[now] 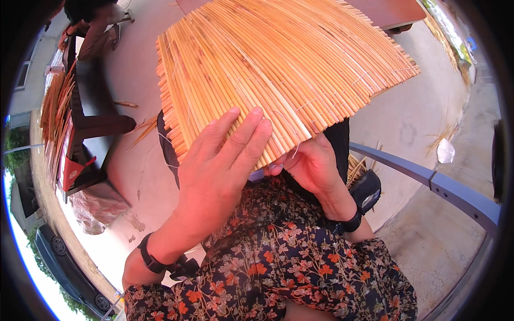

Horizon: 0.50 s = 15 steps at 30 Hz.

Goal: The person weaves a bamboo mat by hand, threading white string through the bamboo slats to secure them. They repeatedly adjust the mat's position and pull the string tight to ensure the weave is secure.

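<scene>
Your left hand (220, 158) lies flat, fingers extended, on top of the reed mat (284, 69), probably to keep the stalks from shifting, while your right hand (318, 168) curls at its near edge beside a loose thread (296, 152), though I cannot tell whether it pinches anything. The mat spreads before you, near edge toward your floral clothing (305, 262), which seems to bring that edge within easy reach. Beyond, a reddish-brown worktop (393, 13) shows, with more reeds (56, 101) bunched off to your left.
</scene>
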{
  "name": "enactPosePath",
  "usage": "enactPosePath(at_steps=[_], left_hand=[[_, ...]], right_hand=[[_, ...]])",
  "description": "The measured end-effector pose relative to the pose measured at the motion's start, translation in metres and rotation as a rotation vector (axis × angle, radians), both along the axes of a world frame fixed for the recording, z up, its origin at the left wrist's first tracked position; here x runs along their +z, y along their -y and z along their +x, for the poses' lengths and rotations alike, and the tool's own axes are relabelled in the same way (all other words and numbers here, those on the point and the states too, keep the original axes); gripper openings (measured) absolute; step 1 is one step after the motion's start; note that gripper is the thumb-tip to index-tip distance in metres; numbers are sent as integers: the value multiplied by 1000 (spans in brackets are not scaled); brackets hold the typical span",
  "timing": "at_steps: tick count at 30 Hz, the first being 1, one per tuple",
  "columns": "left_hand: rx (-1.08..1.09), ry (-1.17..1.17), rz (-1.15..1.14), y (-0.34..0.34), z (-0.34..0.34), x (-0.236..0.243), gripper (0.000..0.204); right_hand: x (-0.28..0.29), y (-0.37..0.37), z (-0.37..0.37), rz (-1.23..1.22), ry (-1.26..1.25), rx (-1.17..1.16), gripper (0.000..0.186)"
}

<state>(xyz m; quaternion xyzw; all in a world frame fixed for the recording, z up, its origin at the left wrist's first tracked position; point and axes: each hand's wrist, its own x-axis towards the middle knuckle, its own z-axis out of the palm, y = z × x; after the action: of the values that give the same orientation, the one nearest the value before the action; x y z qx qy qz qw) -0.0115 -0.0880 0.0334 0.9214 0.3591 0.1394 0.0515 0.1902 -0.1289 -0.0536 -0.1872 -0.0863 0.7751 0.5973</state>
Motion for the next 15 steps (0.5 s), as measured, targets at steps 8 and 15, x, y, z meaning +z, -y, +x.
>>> enactPosePath(at_steps=[8, 15], left_hand=[[5, -1, 66, -7, -16, -32, 58], [-6, 32, 84, -9, -20, -39, 57]], right_hand=[[56, 31, 18, 411, 1860, -334, 29], [53, -33, 6, 870, 1920, -174, 19]])
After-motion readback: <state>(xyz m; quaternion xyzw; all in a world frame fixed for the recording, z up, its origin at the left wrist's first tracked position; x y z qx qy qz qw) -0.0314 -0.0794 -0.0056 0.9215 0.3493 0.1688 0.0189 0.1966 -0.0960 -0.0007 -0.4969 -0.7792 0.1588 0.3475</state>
